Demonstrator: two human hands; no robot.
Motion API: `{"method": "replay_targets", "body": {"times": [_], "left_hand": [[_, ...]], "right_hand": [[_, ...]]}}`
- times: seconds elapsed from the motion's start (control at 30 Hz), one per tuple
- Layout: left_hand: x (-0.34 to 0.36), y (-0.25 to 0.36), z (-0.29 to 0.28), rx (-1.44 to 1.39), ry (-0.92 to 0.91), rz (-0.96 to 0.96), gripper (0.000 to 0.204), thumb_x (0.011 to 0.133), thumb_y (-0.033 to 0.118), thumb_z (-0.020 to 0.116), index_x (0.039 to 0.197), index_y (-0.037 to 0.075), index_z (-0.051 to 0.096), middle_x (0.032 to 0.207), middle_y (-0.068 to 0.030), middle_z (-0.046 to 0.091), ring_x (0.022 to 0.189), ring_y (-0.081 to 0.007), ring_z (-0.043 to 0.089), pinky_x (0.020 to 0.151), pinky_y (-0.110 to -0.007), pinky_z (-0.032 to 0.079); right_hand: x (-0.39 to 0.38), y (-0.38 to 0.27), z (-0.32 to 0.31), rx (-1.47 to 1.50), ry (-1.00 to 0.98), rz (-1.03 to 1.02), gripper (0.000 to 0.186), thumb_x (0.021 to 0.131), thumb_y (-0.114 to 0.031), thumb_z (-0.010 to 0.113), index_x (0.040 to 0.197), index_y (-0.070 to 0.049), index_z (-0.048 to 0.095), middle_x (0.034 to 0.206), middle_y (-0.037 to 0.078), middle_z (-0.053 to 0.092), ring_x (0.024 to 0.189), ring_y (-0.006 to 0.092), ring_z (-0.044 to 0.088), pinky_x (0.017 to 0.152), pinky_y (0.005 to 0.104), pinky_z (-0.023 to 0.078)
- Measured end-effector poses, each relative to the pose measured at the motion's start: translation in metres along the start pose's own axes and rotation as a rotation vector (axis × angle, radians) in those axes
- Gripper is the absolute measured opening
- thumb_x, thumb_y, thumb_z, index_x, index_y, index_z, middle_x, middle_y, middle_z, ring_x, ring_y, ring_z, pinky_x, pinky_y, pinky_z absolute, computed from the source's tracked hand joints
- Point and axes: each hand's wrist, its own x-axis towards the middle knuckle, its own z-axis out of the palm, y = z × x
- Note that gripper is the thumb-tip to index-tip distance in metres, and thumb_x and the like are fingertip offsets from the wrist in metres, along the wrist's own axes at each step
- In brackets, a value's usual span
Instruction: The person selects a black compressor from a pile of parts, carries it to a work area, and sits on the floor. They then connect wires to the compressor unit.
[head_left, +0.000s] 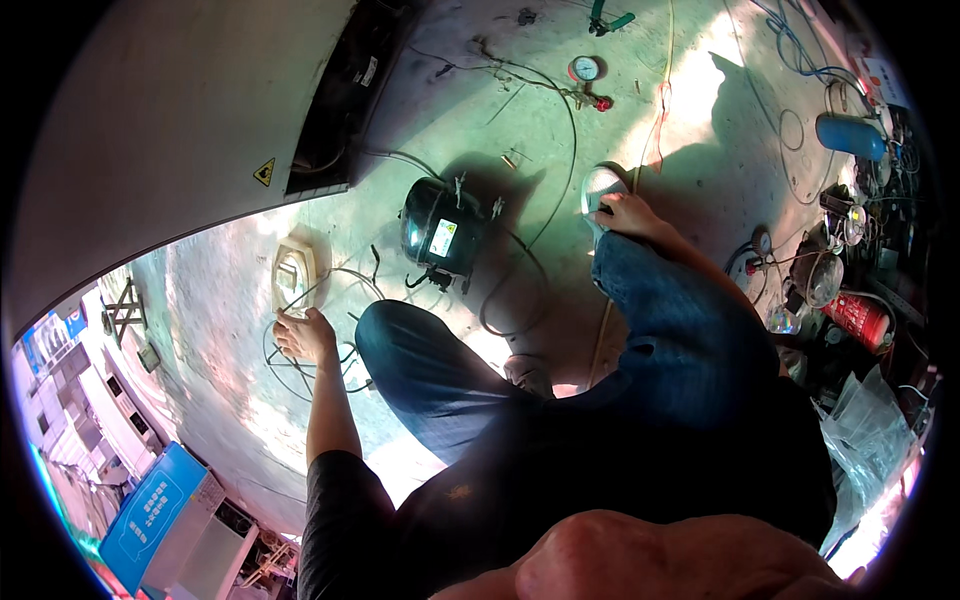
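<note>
My left hand (306, 336) is closed with fingers curled on a thin dark cord (268, 345), whose loops hang about it. Just beyond that hand lies a cream-coloured, oblong plastic piece (293, 275) on the floor. My right hand (628, 215) rests by my right knee, over a light-coloured shoe (604, 186). Its fingers are bent inward, and whatever they may hold is too small to make out. Between my hands sits a black compressor (440, 230) with a white label and short pipe stubs. A dark tube runs from it toward the appliance.
A large pale appliance cabinet (190, 110) with an open dark compartment fills the upper left. A pressure gauge (584, 69) with hose and green-handled pliers (611, 22) lie far ahead. At right are a blue cylinder (850, 137), a red can (860, 320) and a plastic bag (868, 440).
</note>
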Motion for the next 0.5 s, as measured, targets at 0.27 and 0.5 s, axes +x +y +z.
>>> {"method": "replay_targets", "body": {"times": [0.27, 0.5], "left_hand": [[-0.002, 0.0, -0.001, -0.049, -0.002, -0.006, 0.063, 0.083, 0.03, 0.061, 0.142, 0.011, 0.049, 0.135, -0.0181, 0.052, 0.124, -0.0364, 0.048, 0.101, -0.05, 0.036], [-0.001, -0.007, 0.008, -0.023, 0.066, 0.002, 0.056, 0.083, 0.028, 0.061, 0.136, 0.011, 0.054, 0.13, -0.0175, 0.055, 0.123, -0.0369, 0.05, 0.1, -0.051, 0.037]], "right_hand": [[0.011, 0.008, 0.016, -0.036, 0.167, -0.004, 0.05, 0.092, -0.052, 0.065, 0.081, -0.004, 0.069, 0.084, 0.023, 0.069, 0.081, 0.0437, 0.068, 0.073, 0.053, 0.053], [0.019, -0.002, 0.016, -0.016, 0.222, 0.04, 0.053, 0.094, -0.045, 0.068, 0.067, 0.001, 0.063, 0.068, 0.026, 0.06, 0.07, 0.0442, 0.064, 0.064, 0.0529, 0.048]]}}
